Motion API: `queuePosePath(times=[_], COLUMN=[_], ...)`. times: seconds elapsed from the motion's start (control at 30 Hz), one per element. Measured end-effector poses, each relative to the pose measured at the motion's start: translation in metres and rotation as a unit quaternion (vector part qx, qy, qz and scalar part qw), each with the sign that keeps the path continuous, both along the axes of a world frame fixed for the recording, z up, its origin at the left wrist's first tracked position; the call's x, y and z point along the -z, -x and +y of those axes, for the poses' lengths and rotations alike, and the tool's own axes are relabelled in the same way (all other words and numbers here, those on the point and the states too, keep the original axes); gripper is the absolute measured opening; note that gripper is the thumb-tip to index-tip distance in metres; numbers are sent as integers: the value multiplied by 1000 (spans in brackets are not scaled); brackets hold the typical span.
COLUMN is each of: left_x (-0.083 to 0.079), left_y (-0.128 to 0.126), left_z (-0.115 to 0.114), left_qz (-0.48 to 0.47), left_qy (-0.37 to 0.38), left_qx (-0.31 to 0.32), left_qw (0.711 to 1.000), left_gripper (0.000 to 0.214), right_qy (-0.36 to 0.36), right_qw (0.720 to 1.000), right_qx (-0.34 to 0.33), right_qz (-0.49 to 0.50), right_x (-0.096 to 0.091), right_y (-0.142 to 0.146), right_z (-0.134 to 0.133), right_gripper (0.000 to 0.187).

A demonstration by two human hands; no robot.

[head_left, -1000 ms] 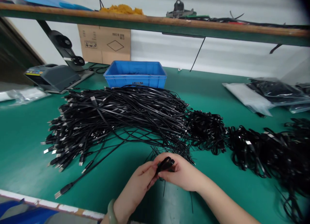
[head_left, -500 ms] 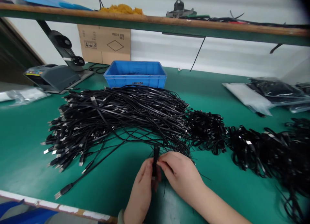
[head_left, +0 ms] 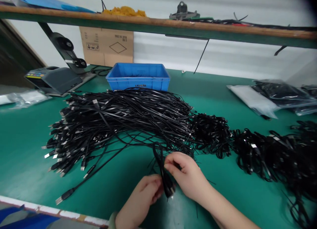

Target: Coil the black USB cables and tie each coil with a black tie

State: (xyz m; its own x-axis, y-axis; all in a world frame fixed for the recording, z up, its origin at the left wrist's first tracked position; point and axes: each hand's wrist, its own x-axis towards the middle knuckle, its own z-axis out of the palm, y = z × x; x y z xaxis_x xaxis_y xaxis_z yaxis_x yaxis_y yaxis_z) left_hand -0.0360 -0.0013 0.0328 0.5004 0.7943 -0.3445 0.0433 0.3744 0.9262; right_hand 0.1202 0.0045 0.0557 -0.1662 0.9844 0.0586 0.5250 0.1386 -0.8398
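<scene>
Behind the blue bin point(head_left: 138, 82) and to its left, we see printed cardboard point(head_left: 106, 47); farther left of it, a grey machine point(head_left: 55, 79); above it, a shelf point(head_left: 158, 23) bearing crumpled yellow material point(head_left: 125, 12).

Left hand point(head_left: 142, 196) with fingers curled, right hand point(head_left: 189, 172) just beside it, thumb and forefinger pinched

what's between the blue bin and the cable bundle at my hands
In the head view, the big pile of long black cables lies in front of the blue bin; nearer the cable bundle, some green tabletop shows.
</scene>
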Motion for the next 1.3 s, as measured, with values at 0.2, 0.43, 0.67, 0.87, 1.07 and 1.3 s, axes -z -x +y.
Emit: queuePosePath(times=[0.2,0.43,0.67,0.87,1.07,1.3], left_x=[-10,7,11,25,25,19], left_y=[7,5,-4,-16,-24,-12], left_z=[5,9,3,-14,-12,-2], left_qz=[94,207,87,-372,-283,-145], left_qy=[-177,-307,-175,268,205,153], left_qx=[-71,-92,-136,65,39,9], left_qw=[977,924,971,886,936,977], left_gripper=[33,35,11,44,46,42], right_qy=[85,150,0,-95,39,-248], right_qw=[994,964,995,981,922,900], right_qx=[-18,-11,-3,-28,45,260], right_qz=[61,219,101,168,382,-248], right_x=[9,5,-1,8,2,-16], right_y=[0,4,-5,2,-16,-163], right_z=[-3,-5,-5,-16,-5,68], right_gripper=[11,11,14,7,35,28])
